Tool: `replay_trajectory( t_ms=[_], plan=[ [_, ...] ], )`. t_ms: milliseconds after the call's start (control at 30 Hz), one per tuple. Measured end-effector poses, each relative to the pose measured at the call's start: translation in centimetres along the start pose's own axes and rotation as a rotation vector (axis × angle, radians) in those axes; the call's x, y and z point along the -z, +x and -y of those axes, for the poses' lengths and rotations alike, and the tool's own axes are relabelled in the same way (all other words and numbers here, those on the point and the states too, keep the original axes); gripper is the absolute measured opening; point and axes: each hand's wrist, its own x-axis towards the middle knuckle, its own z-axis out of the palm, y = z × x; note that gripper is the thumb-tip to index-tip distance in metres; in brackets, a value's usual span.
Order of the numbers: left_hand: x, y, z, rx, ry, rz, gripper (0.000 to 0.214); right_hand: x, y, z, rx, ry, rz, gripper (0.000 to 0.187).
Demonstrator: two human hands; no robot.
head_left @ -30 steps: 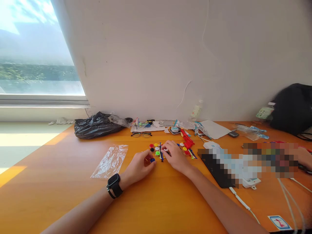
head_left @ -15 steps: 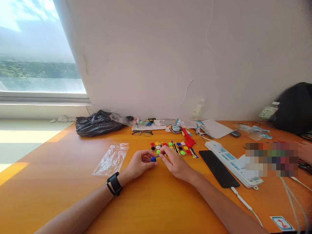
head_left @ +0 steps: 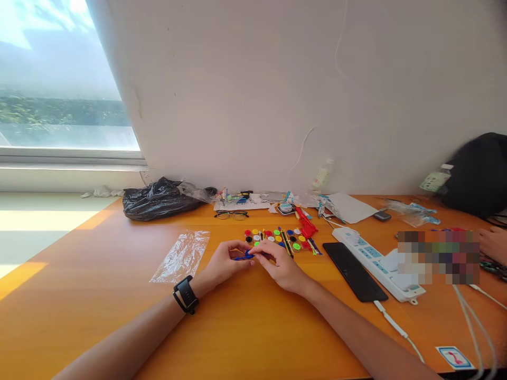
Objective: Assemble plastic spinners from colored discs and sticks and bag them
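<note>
My left hand (head_left: 226,264), with a black watch (head_left: 185,294) on its wrist, pinches a small blue plastic piece (head_left: 247,255) between thumb and fingers. A thin blue part of it points left under the fingers. My right hand (head_left: 283,266) meets it from the other side, its closed fingertips on the same piece and hiding part of it. Just beyond the hands lie several coloured discs, among them a red disc (head_left: 247,233) and a green disc (head_left: 297,246). Thin yellow and black sticks (head_left: 285,241) lie among them, and a red plastic toy part (head_left: 307,224) is behind.
A clear plastic bag (head_left: 180,257) lies to the left, a black bag (head_left: 162,200) behind it. Glasses (head_left: 232,215) rest near the back. On the right are a phone (head_left: 354,272) with its cable and a power strip (head_left: 378,266). Another person's hand (head_left: 493,244) is at the right edge.
The thin blue part pointed right toward my right hand and now points left. My right fingertips have moved left, closing in on the blue piece.
</note>
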Motion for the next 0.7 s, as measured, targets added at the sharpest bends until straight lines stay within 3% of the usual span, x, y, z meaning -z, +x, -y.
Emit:
replay_trajectory(
  t_ms=[233, 433, 700],
  plan=[
    [-0.4, -0.6, -1.2, -0.022, -0.022, 0.02, 0.042, -0.3, -0.1, -0.2, -0.029, 0.091, -0.024, 0.014],
    [-0.5, -1.0, -2.2, -0.045, 0.035, 0.012, 0.038, -0.1, -0.1, -0.1, 0.028, -0.048, -0.054, 0.013],
    [-0.6, -1.2, -1.7, -0.234, 0.222, -0.048, 0.024, 0.2, -0.5, 0.2, 0.072, -0.143, -0.013, 0.018]
  ],
)
